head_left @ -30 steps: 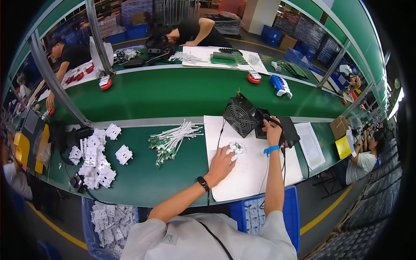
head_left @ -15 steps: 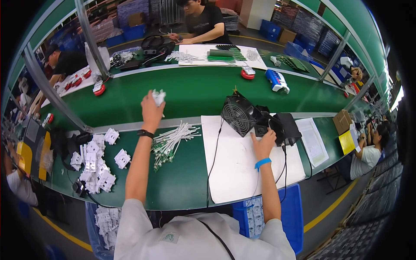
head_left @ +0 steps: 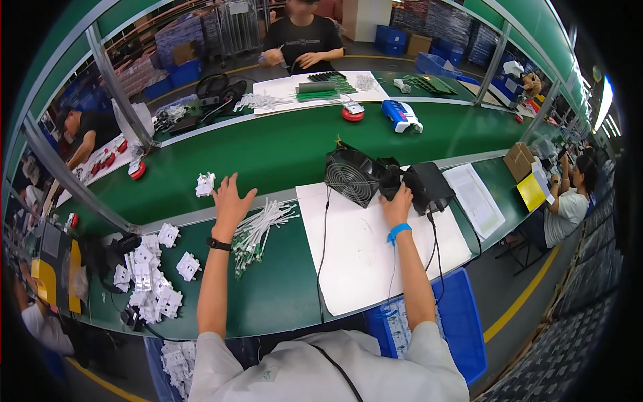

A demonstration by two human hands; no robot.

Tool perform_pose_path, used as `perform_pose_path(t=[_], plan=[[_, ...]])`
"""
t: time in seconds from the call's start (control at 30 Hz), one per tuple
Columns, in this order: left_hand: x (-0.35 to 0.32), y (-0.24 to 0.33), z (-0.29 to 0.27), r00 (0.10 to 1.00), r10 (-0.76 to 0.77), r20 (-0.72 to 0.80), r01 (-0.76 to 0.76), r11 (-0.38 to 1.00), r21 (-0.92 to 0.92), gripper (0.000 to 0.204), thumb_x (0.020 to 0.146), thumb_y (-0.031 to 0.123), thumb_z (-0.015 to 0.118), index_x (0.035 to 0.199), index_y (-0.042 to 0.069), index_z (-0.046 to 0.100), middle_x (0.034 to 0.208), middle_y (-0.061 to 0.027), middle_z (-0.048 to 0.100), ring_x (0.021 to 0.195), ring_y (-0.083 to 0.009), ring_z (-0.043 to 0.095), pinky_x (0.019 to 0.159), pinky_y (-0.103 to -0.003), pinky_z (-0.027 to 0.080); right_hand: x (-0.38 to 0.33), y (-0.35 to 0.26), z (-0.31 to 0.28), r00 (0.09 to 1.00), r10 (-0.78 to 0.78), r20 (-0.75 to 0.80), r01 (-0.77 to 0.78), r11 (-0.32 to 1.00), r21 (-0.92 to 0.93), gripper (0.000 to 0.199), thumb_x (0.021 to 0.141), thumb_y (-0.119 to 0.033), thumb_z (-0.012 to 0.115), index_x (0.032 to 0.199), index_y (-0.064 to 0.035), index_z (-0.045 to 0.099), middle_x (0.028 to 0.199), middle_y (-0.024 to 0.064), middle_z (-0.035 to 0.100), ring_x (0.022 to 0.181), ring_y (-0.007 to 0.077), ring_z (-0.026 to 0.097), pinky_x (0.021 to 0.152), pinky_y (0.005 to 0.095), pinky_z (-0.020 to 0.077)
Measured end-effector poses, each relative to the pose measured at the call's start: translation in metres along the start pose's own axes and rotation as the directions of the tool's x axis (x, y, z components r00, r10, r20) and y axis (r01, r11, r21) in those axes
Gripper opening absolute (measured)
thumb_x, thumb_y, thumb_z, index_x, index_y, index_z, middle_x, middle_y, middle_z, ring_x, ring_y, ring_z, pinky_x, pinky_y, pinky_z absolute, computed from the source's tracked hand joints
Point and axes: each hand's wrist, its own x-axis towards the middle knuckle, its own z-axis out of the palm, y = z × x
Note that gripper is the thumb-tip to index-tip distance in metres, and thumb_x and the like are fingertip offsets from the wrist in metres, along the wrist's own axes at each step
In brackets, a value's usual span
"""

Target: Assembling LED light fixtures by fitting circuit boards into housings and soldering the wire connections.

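Note:
My left hand (head_left: pixel 232 201) is open with its fingers spread, holding nothing, over the near edge of the green conveyor belt. Just beyond its fingertips, a white plastic housing (head_left: pixel 205 184) lies on the belt. Beside the left wrist is a bundle of white cables with green ends (head_left: pixel 268 224). My right hand (head_left: pixel 398 204) is closed against a black part (head_left: pixel 390 179) between a black fan with a round wire grille (head_left: pixel 351 179) and a black box (head_left: pixel 432 187). What its fingers grip is hidden.
White housings (head_left: pixel 151 275) are heaped on the left of the bench. A white sheet (head_left: pixel 355 268) covers its middle, with papers (head_left: pixel 474 201) to the right. Blue bins (head_left: pixel 469 328) stand below. A red round item (head_left: pixel 353 112) and a blue-white device (head_left: pixel 402 117) sit on the belt. Co-workers sit opposite and aside.
My left hand has let go of the white housing on the belt and drawn back, fingers spreading. The right hand has moved in against the black part. The whole view has shifted slightly.

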Motion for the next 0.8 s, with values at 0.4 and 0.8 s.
perform_pose_path(t=[0.4,0.8], plan=[[-0.087,-0.021,-0.047,0.991,-0.117,0.062,0.111,0.989,0.094,0.075,0.088,0.049,0.073,0.14,-0.001,0.054,0.138,-0.026,0.056,0.133,-0.041,0.049,0.119,-0.068,0.018,-0.046,0.003,-0.049,0.992,-0.105,-0.074,0.11,0.992,0.069,0.084,0.089,-0.018,0.074,0.154,0.0083,0.028,0.14,0.0337,0.044,0.125,0.049,0.042,0.111,0.0525,0.0329],[-0.19,-0.032,-0.086,0.965,-0.186,-0.184,0.163,0.977,-0.135,0.054,0.089,0.028,0.076,0.131,-0.003,0.062,0.137,-0.0258,0.06,0.132,-0.0414,0.053,0.123,-0.056,0.024,-0.105,0.005,-0.085,0.964,-0.125,0.233,0.179,0.956,-0.23,0.093,0.091,-0.029,0.073,0.152,0.0185,0.021,0.154,0.0384,0.032,0.144,0.0507,0.031,0.121,0.0524,0.027]])
